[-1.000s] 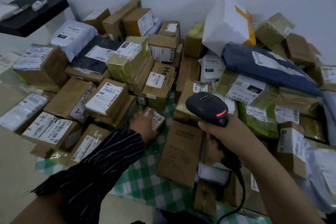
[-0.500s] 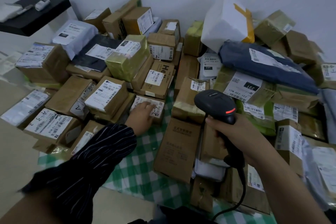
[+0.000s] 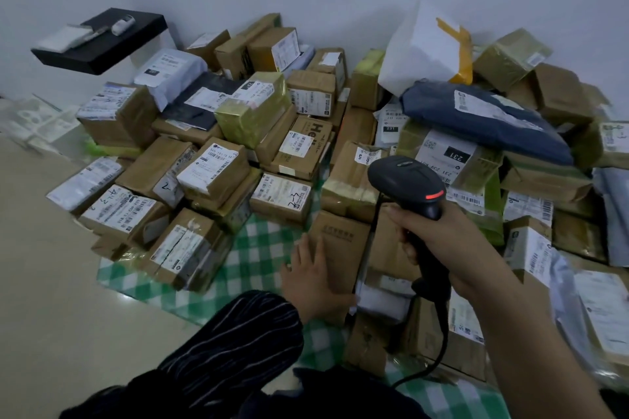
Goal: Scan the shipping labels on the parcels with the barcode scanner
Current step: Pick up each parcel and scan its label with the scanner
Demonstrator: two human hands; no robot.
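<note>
A heap of brown cardboard parcels with white shipping labels covers a green checked cloth (image 3: 252, 258). My right hand (image 3: 452, 241) grips the handle of the black barcode scanner (image 3: 408, 187), whose red light glows; its head points toward the pile. My left hand (image 3: 313, 277) rests with straight fingers on the left side of a plain brown box (image 3: 340, 248) lying flat in front of me. Just beyond it sits a small labelled box marked "2-3" (image 3: 282, 196). The scanner's cable (image 3: 439, 347) hangs down from the handle.
A black shelf (image 3: 102, 41) with small items juts from the wall at the upper left. A white bag with yellow tape (image 3: 425, 48) and a dark blue mailer (image 3: 483, 119) top the right pile. Bare floor (image 3: 44, 282) lies to the left.
My left hand let go of the small "2-3" labelled box and moved right and toward me onto the plain brown box. The scanner shifted slightly right.
</note>
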